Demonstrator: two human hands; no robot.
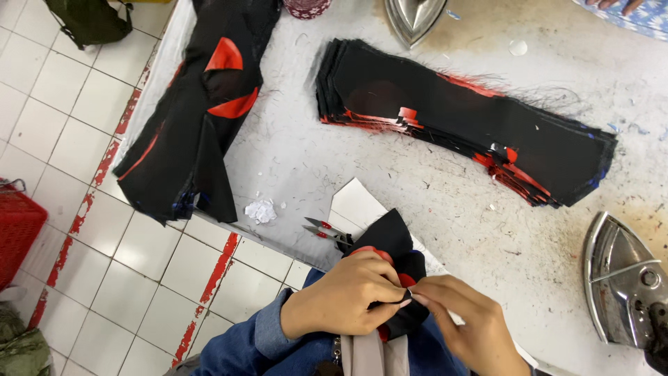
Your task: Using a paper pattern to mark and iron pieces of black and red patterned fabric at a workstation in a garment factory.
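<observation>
Seen from above, a worn, grey-white counter (pixel 445 202), scuffed and dotted with loose threads, fills most of the view, and its left edge runs diagonally down over a floor of white tiles (pixel 62 132) with chipped red grout lines. At the counter's near edge, the person's left hand (pixel 344 296) and right hand (pixel 463 320) meet over a small folded piece of black cloth with red trim (pixel 393 244). The left hand is curled closed around the cloth's lower part, and the right hand pinches it from the right with fingertips drawn together, so both hands touch each other at the fold. The cloth rises from between the hands toward the middle of the counter and partly covers a white paper pattern piece (pixel 356 203). Just left of the cloth, touching its edge, lie small thread snips with red on the handles (pixel 325 230), and farther left sits a crumpled scrap of white paper (pixel 261 210). Well beyond the hands, a long stack of black cut pieces with red edges (pixel 459 118) stretches toward the right edge. Another bundle of black and red cloth (pixel 202 104) hangs over the left edge. One metal iron (pixel 623 282) rests at the right edge, and another iron (pixel 415 17) at the far edge. A red basket (pixel 17 230) stands on the floor.
</observation>
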